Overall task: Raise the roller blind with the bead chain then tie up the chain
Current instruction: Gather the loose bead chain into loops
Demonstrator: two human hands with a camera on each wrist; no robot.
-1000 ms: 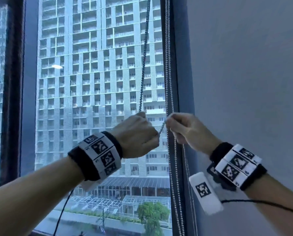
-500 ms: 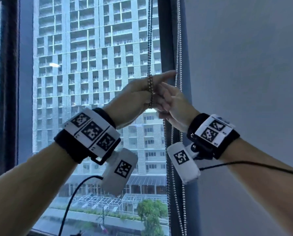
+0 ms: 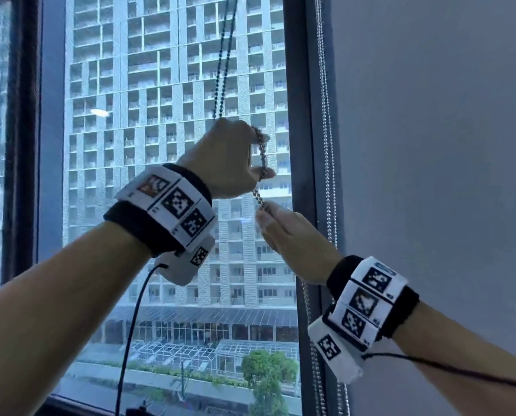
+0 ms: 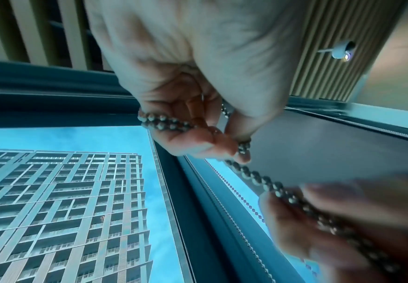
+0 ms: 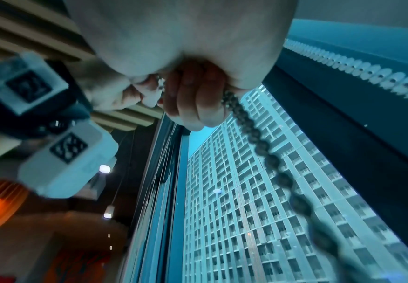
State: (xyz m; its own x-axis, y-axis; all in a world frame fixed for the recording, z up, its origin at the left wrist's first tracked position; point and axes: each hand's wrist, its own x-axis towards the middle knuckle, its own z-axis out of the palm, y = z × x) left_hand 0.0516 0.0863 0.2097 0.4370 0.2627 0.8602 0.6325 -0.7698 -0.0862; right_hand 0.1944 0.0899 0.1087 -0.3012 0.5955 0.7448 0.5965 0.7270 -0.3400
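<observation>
Limp, slippery bead chain (image 3: 262, 157), best pinched between beads: left hand (image 3: 223, 157) grips above, right hand (image 3: 292, 238) pinches just below.

Left hand (image 3: 223, 157) is up in front of the window (image 3: 172, 145), back of hand toward the camera, w/ the doubled bead chain (image 3: 225, 55) coming down from above into the fist. A short stretch of chain runs from its index finger down past the thumb tip, then on to the right hand (image 3: 292, 244) just below, which pinches it at the fingertips (image 3: 264, 213). Both wrists wear black bands w/ white marker tags, a cable trailing from each. A second bead chain (image 3: 328, 163) hangs along the window frame (image 3: 298, 115), beside the grey blind (image 3: 437, 145) at right. Outside: a tall apartment block & a tree (image 3: 265, 376) at street level.
</observation>
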